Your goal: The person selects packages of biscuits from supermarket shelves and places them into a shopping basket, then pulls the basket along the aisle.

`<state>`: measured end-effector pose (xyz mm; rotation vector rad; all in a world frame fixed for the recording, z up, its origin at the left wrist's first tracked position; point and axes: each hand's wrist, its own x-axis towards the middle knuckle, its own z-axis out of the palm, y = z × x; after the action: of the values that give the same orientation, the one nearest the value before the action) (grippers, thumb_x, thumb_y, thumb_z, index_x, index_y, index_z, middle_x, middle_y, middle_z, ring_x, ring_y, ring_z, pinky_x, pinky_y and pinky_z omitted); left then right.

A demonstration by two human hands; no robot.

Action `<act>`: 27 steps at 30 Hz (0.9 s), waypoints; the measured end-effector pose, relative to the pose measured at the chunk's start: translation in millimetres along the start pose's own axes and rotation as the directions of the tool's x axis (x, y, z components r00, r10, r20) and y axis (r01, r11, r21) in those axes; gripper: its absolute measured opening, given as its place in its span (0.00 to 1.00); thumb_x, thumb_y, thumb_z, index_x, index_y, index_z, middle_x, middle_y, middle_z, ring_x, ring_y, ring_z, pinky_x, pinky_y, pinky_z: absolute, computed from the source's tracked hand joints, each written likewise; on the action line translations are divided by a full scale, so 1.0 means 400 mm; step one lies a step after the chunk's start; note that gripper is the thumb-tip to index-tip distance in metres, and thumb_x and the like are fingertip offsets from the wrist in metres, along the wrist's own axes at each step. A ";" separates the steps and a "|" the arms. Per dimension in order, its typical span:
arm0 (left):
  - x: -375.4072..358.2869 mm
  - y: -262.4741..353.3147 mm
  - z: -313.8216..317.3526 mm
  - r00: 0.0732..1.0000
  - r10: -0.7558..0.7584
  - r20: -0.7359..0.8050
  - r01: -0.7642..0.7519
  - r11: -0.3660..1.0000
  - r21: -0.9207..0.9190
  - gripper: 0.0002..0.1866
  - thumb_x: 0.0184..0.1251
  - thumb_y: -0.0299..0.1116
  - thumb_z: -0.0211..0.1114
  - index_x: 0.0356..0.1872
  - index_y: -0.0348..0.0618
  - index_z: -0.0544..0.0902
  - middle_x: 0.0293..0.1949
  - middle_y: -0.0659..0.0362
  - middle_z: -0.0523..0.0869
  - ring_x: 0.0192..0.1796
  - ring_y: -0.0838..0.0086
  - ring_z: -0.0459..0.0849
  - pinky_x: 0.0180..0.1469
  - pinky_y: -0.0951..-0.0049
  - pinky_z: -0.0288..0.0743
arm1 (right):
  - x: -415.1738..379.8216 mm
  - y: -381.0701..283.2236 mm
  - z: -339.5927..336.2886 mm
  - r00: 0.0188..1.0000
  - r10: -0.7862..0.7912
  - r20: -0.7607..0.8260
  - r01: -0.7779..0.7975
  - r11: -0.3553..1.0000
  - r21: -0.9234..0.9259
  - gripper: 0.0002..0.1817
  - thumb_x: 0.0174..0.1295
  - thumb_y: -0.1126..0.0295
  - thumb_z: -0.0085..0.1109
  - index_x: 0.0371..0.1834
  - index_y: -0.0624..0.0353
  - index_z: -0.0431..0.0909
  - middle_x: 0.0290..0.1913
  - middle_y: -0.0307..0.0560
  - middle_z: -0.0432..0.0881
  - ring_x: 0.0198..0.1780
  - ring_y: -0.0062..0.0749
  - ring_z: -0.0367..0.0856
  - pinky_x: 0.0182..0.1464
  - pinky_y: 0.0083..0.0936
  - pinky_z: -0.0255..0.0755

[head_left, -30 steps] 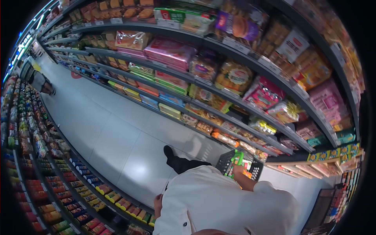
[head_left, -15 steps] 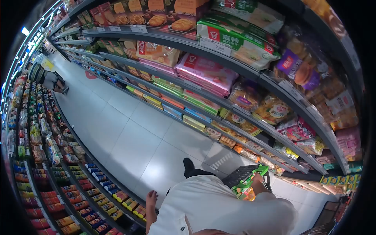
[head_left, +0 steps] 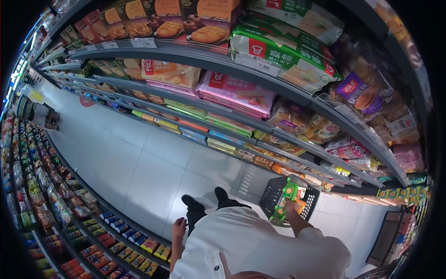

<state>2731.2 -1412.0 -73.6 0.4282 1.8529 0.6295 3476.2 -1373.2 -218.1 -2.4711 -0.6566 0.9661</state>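
Note:
A dark shopping basket [head_left: 273, 191] with green handles hangs low at my right side, above the floor. My right hand [head_left: 291, 206] is closed round its green handle [head_left: 280, 212]. Inside it, partly hidden by the hand and handle, lie packages, one with an orange part [head_left: 301, 204]. My left hand [head_left: 179, 228] hangs by my left leg, its fingers loosely curled and nothing visible in them. It is nearest to the low shelf of canisters [head_left: 137, 237] on the left, apart from it.
A tall shelf [head_left: 195, 58] of biscuit boxes and bags runs along the right. Green cracker packs [head_left: 283, 56] sit near its top. Snack shelves [head_left: 60, 200] line the left. Another person [head_left: 35, 110] stands far down the tiled aisle [head_left: 153, 162].
The basket has swung forward and shows more fully, with my right hand still on its handle. Both my shoes show now. The view has shifted, and the far person appears further left.

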 end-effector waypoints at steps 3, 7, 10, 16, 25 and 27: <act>0.050 -0.008 -0.045 0.999 0.005 0.035 -0.006 1.000 0.031 0.23 0.81 0.41 0.72 0.70 0.40 0.85 0.52 0.58 0.95 0.46 0.73 0.94 0.44 0.71 0.82 | -0.199 -0.255 0.071 0.936 0.348 0.055 -0.345 0.937 -0.057 0.27 0.64 0.54 0.76 0.60 0.61 0.87 0.48 0.57 0.94 0.44 0.47 0.96 0.46 0.47 0.87; 0.149 -0.044 -0.162 0.992 0.109 0.064 -0.109 0.994 0.003 0.23 0.81 0.41 0.72 0.70 0.39 0.85 0.51 0.58 0.95 0.46 0.73 0.94 0.42 0.71 0.81 | -0.367 -0.351 0.132 0.997 -0.019 -0.069 0.017 0.999 -0.031 0.23 0.61 0.63 0.77 0.58 0.62 0.89 0.50 0.56 0.94 0.53 0.50 0.92 0.57 0.46 0.82; 0.201 -0.031 -0.266 0.997 0.062 0.040 -0.061 0.998 -0.020 0.23 0.81 0.41 0.71 0.70 0.40 0.85 0.51 0.59 0.95 0.46 0.73 0.94 0.41 0.71 0.80 | -0.460 -0.419 0.192 0.998 0.065 0.001 -0.065 0.997 0.031 0.23 0.61 0.65 0.77 0.58 0.62 0.88 0.48 0.53 0.93 0.52 0.48 0.92 0.55 0.45 0.82; 0.288 0.021 -0.453 1.000 0.005 -0.010 -0.006 0.999 -0.051 0.23 0.81 0.41 0.70 0.70 0.42 0.84 0.52 0.61 0.95 0.46 0.73 0.94 0.40 0.72 0.80 | -0.500 -0.482 0.378 0.994 0.113 0.001 -0.112 0.990 0.087 0.20 0.66 0.60 0.74 0.50 0.68 0.87 0.30 0.53 0.87 0.21 0.41 0.83 0.25 0.43 0.76; 0.360 0.003 -0.656 0.998 0.061 0.025 -0.058 0.992 -0.113 0.22 0.82 0.41 0.70 0.68 0.41 0.86 0.49 0.60 0.95 0.44 0.73 0.94 0.42 0.70 0.82 | -0.458 -0.547 0.650 0.991 -0.012 -0.132 0.014 1.000 0.009 0.19 0.65 0.59 0.71 0.41 0.70 0.87 0.30 0.56 0.88 0.25 0.46 0.88 0.27 0.47 0.79; 0.355 0.008 -0.703 0.997 0.073 0.038 -0.072 0.997 -0.011 0.21 0.82 0.41 0.70 0.67 0.40 0.87 0.49 0.59 0.95 0.44 0.73 0.94 0.41 0.70 0.82 | -0.510 -0.638 0.675 0.986 -0.063 -0.155 0.062 0.998 -0.009 0.19 0.66 0.59 0.70 0.40 0.70 0.87 0.31 0.58 0.88 0.26 0.48 0.88 0.28 0.48 0.79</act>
<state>2417.8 -1390.6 -99.1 0.4998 1.8033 0.6744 3081.7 -1227.9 -162.4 -2.4822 -0.6802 0.7412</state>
